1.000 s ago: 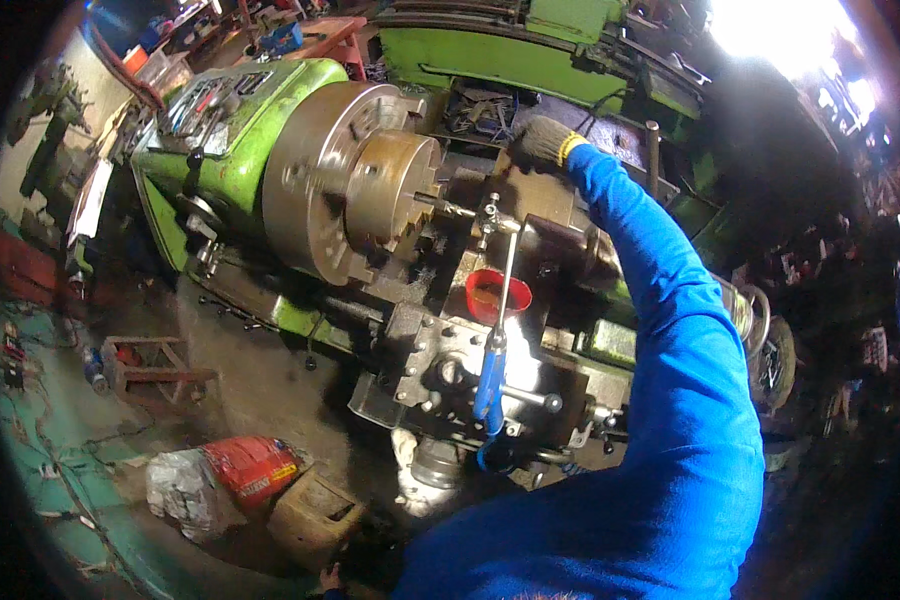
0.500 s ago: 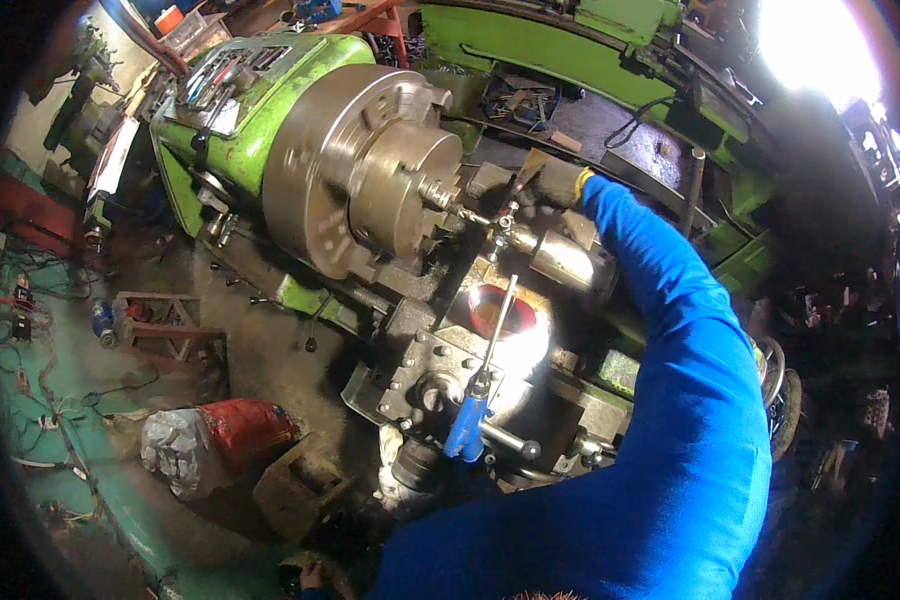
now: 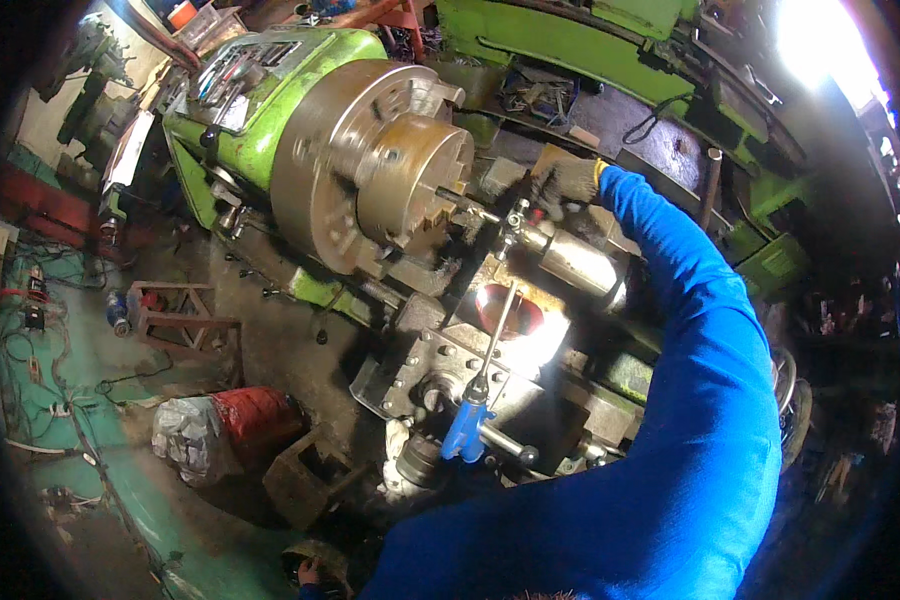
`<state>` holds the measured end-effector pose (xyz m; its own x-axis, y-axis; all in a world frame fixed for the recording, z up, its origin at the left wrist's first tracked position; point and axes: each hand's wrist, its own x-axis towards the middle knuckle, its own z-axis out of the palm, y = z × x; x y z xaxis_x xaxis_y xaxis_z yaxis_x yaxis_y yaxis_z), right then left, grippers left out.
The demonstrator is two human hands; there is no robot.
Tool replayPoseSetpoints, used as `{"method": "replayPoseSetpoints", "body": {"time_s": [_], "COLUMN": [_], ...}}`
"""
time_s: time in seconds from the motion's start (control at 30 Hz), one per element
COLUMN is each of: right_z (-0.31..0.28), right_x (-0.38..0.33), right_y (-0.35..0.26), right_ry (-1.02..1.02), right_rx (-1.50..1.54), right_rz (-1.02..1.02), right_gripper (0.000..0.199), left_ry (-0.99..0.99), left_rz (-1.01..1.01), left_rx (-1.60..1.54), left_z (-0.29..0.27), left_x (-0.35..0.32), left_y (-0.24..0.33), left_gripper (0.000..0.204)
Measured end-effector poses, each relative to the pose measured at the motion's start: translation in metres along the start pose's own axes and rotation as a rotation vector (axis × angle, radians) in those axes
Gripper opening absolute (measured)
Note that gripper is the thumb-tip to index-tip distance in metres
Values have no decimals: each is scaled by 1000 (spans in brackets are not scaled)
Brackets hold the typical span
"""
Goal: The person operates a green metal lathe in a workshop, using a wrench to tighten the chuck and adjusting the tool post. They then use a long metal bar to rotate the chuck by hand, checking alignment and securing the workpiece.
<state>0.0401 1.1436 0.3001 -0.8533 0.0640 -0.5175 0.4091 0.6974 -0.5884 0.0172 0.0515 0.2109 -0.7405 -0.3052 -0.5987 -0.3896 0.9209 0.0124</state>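
My right hand (image 3: pixel 567 182), in a dark grey glove with a yellow cuff, reaches over the far side of a green lathe. It is beside the shiny tailstock barrel (image 3: pixel 578 262) and a small jointed metal fitting (image 3: pixel 515 215). Motion blur and shadow hide its fingers, so its grip does not show. A thin drill-like bit (image 3: pixel 467 204) points from the tailstock side into the big round chuck (image 3: pixel 410 185). Low at the bottom edge, only part of my bare left hand (image 3: pixel 309 571) shows, by a dark round object (image 3: pixel 320 556); its fingers are mostly hidden.
A blue air blow gun (image 3: pixel 466 432) with a long nozzle lies on the tool post (image 3: pixel 432 375). Behind it sits a red-lined bowl (image 3: pixel 510 310). A red and silver bag (image 3: pixel 232 430) and a metal block (image 3: pixel 308 478) are on the floor. Cables (image 3: pixel 65 410) run at left.
The whole view has shifted slightly right. My right hand stays near the tailstock, its glove now more blurred. The chuck's jaws sit at a different angle. More of my left hand shows.
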Motion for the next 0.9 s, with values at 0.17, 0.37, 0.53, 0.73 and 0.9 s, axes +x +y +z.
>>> {"method": "replayPoseSetpoints", "body": {"time_s": [0.17, 0.37, 0.53, 0.73, 0.9], "right_z": [35, 10, 11, 16, 17], "right_x": [44, 58, 33, 55, 43], "right_y": [75, 81, -6, 23, 36], "right_ry": [96, 159, 81, 396, 729], "right_rx": [-263, -632, -516, -578, -302], "right_rz": [-108, -293, -74, -280, -122], "right_gripper": [27, 34, 29, 26, 23], "left_ry": [-64, -8, 19, 3, -15], "left_rz": [90, 145, 19, 53, 129], "left_rx": [-18, -481, 61, 57, 58], "left_z": [-4, 16, 12, 11, 7], "left_x": [7, -9, -11, 8, 37], "left_y": [6, 12, -5, 9, 29], "left_gripper": [37, 55, 54, 58, 62]}}
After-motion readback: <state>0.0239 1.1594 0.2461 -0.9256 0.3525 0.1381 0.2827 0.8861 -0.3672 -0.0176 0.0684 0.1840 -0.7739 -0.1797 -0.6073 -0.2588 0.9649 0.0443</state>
